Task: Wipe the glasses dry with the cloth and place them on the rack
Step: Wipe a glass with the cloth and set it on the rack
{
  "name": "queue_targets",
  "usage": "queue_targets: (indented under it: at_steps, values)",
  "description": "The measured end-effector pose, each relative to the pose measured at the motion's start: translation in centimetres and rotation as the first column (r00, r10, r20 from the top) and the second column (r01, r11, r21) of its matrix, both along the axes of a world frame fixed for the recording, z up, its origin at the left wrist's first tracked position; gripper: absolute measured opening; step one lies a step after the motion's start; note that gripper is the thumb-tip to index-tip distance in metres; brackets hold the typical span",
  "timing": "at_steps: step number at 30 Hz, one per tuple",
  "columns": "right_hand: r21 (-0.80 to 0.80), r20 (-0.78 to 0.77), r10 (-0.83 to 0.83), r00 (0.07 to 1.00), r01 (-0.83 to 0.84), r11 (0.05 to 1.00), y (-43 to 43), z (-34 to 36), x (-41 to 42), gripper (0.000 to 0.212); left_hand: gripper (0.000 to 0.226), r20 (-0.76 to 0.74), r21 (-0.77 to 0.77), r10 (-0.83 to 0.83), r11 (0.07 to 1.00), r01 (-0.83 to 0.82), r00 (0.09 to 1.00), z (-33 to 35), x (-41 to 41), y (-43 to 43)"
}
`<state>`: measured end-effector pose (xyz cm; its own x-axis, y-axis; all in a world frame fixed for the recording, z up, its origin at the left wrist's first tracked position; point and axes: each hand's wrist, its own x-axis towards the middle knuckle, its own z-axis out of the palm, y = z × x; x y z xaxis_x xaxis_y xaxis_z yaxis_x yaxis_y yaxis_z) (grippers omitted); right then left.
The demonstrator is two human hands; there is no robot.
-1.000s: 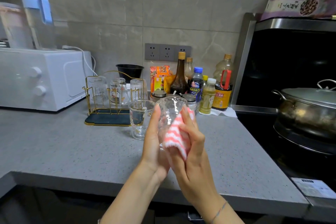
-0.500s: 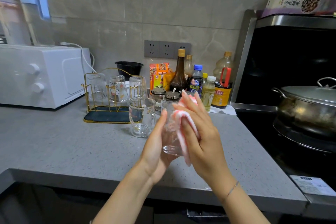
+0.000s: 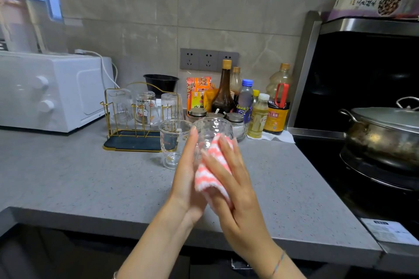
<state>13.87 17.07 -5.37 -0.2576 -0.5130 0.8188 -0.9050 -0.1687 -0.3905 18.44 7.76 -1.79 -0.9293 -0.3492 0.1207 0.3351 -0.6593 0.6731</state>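
I hold a clear dimpled glass (image 3: 213, 128) above the counter, mouth tilted away from me. My left hand (image 3: 187, 179) grips its left side, fingers running up the wall. My right hand (image 3: 233, 188) holds a pink-and-white striped cloth (image 3: 209, 176) against the glass's right side and base. A second clear glass (image 3: 172, 142) stands upright on the counter just left of my hands. Behind it is the gold wire rack (image 3: 132, 142) with a dark tray; three glasses (image 3: 145, 107) sit upside down on it.
A white microwave (image 3: 52, 90) stands at the left. Sauce bottles (image 3: 249, 102) and small jars (image 3: 235, 120) crowd the wall behind the held glass. A lidded pot (image 3: 383, 133) sits on the black stove at right. The grey counter (image 3: 79, 179) has bare room at front left.
The glass dropped and turned more upright half a second ago, then tilted up again. My right hand has slid the cloth from the rim down toward the base.
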Motion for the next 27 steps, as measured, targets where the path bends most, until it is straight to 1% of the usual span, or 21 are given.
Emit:
queue_targets:
  at_steps: [3, 5, 7, 9, 12, 14, 17, 19, 21, 23, 26, 27]
  values:
    - [-0.026, -0.025, -0.005, 1.000, 0.004, 1.000, 0.1, 0.0, -0.1, 0.048, 0.067, 0.030, 0.012, 0.012, 1.000, -0.012, 0.999, -0.1, 0.1, 0.1]
    - [-0.039, -0.035, -0.028, 0.999, 0.026, 0.999, 0.0, 0.5, -0.1, 0.043, 0.065, 0.039, 0.052, -0.042, 0.998, 0.040, 0.998, 0.2, 0.1, 0.2]
    - [-0.062, -0.021, -0.063, 0.998, 0.061, 0.996, -0.1, 1.3, -0.2, 0.042, 0.060, 0.029, 0.041, -0.080, 0.996, 0.079, 0.996, 0.3, 0.0, 0.3]
    - [-0.073, 0.041, -0.070, 0.997, 0.073, 0.995, -0.2, 2.1, -0.6, 0.042, 0.054, 0.032, -0.018, -0.036, 0.999, 0.037, 0.999, -0.1, 0.0, 0.4]
    - [-0.044, 0.185, -0.022, 0.982, 0.031, 0.999, -0.2, 3.2, -1.3, 0.041, 0.050, 0.066, -0.073, 0.027, 0.997, -0.022, 0.997, -0.7, 0.4, 0.5]
    - [-0.040, 0.243, 0.005, 0.970, 0.005, 0.999, -0.3, 3.4, -1.4, 0.043, 0.052, 0.063, -0.065, 0.029, 0.998, -0.025, 0.998, -1.2, 0.8, 0.7]
    - [-0.031, 0.275, 0.010, 0.961, -0.002, 1.000, -0.2, 2.6, -1.0, 0.043, 0.055, 0.077, -0.023, 0.022, 1.000, -0.020, 0.997, -2.1, 1.3, 1.4]
    - [-0.024, 0.297, 0.023, 0.955, -0.016, 1.000, 0.0, 1.8, -0.5, 0.044, 0.054, 0.072, -0.029, 0.028, 0.999, -0.026, 0.997, -2.8, 1.8, 1.9]
    - [-0.031, 0.299, 0.035, 0.954, -0.027, 0.999, 0.4, 1.0, 0.2, 0.046, 0.047, 0.059, -0.032, 0.043, 0.999, -0.041, 0.997, -3.4, 2.2, 2.3]
    - [-0.021, 0.278, 0.030, 0.960, -0.025, 0.999, 0.8, 0.2, 1.2, 0.049, 0.044, 0.049, 0.011, 0.048, 0.999, -0.048, 0.998, -3.7, 2.7, 2.7]
    - [0.026, 0.211, -0.003, 0.977, -0.003, 1.000, 1.1, -1.1, 2.7, 0.052, 0.056, 0.027, 0.138, -0.032, 0.990, 0.028, 0.999, -4.0, 3.1, 2.5]
    - [0.039, 0.187, -0.013, 0.982, 0.006, 0.999, 1.2, -1.6, 3.2, 0.052, 0.060, 0.030, 0.149, -0.051, 0.988, 0.046, 0.998, -3.9, 3.3, 2.3]
